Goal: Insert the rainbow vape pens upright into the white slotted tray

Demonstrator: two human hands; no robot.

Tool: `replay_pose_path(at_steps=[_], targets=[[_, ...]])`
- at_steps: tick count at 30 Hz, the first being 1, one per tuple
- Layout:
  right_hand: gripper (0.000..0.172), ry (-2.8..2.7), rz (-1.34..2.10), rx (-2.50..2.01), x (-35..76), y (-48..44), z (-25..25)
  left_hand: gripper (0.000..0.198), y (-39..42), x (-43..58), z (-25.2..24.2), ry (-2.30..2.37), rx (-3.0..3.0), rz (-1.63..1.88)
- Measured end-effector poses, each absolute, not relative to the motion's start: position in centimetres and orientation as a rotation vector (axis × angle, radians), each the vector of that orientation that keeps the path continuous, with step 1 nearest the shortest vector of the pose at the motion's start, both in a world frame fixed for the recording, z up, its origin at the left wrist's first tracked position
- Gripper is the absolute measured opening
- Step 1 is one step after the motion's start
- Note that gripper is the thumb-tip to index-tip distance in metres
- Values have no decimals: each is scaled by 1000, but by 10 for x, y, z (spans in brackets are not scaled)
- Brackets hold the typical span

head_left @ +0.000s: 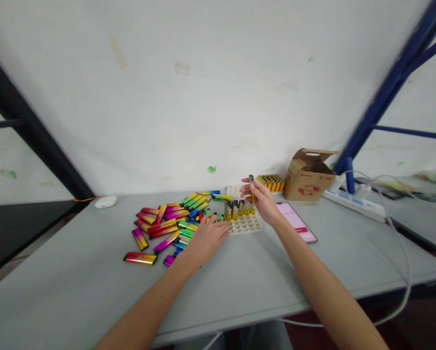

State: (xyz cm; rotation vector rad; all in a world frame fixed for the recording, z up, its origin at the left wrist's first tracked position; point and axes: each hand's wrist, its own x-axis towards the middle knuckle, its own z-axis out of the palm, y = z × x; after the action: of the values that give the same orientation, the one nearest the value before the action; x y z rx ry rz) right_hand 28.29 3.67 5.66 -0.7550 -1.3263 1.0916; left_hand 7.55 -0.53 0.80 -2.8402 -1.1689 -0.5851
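The right hand (263, 200) pinches an upright lighter (252, 180) near the tray (247, 224), its top jutting above the grip; I cannot tell whether the left hand (209, 237) grips anything.

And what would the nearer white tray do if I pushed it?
That tray lies flat on the table, so it would probably slide rather than roll. Its straight edges suggest it's fairly stiff. The lighters standing in it are tall and narrow, so a hard shove might make them wobble.
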Motion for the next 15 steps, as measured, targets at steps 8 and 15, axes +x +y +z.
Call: replay_pose_path(at_steps=[8,15], targets=[[35,-1278,1416,-675,277,19,66,19,-5,75,10,-1180,-2863,-589],[39,-1289,1685,-718,267,14,57,15,-10,79,17,-1260,-2784,-591]])
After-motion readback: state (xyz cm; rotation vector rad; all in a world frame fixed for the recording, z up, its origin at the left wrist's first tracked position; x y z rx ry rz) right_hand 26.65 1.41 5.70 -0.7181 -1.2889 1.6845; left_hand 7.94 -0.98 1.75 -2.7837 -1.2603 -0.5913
